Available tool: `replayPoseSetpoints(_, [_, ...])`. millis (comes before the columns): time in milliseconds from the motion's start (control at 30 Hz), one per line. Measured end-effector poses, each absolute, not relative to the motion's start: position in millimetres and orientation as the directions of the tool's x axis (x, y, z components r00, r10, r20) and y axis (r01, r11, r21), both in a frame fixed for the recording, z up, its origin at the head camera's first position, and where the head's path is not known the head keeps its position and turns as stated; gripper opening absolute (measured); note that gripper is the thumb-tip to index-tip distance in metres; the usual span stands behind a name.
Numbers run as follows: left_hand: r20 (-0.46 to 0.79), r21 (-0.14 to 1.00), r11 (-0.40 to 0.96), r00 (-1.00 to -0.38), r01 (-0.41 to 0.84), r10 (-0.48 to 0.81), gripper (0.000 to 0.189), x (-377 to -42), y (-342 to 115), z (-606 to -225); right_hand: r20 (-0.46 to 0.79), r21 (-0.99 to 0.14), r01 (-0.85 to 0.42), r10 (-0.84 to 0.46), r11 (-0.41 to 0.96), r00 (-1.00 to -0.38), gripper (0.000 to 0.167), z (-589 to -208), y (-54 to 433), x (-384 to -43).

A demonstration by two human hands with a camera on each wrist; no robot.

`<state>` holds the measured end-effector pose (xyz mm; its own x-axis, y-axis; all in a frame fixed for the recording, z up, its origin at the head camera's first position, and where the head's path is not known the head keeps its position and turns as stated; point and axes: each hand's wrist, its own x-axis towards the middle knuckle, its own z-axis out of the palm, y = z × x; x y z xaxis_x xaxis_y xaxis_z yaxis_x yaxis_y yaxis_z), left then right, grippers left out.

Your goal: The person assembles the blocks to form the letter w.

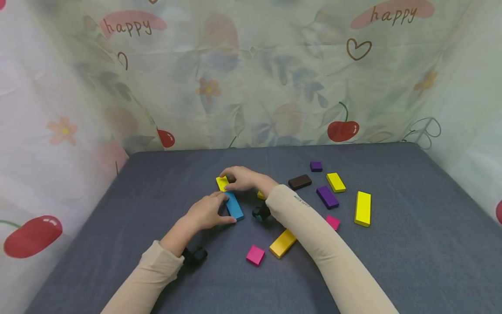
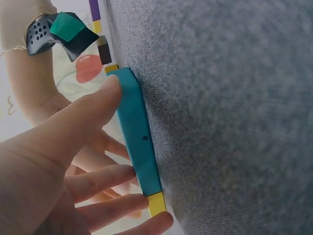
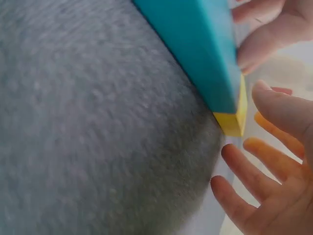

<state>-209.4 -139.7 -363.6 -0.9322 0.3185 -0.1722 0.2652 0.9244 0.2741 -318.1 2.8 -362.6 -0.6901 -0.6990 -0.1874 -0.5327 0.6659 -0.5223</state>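
The blue block [image 1: 235,207] lies on the table [image 1: 412,244], just right of the left hand [image 1: 205,212], whose extended thumb and fingers touch it without wrapping round. The right hand [image 1: 246,179], spread and gripping nothing, is beside the yellow block [image 1: 221,182] at the blue one's far end; whether they touch, I cannot tell.

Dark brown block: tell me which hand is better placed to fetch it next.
Likely the right hand: in the head view it is nearer the dark brown block, while the left hand spans the blue block, farther left.
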Motion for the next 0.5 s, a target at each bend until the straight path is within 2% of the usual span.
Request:
replayPoseSetpoints(200, [-0.186,0.266,0.934,-0.938,0.237,0.291,0.074,-210.0,-137.3,-363.7,-0.149,-0.576,-0.505,-0.69,0.643,-0.708,0.042,-355.2,16.1,-317.7])
replayPoseSetpoints(500, [-0.195,0.263,0.936,-0.938,0.232,0.287,0.076,-211.6,-137.1,-363.4,-0.075,-0.593,-0.561,-0.734,0.577,-0.675,0.04,-343.8,31.4,-305.9])
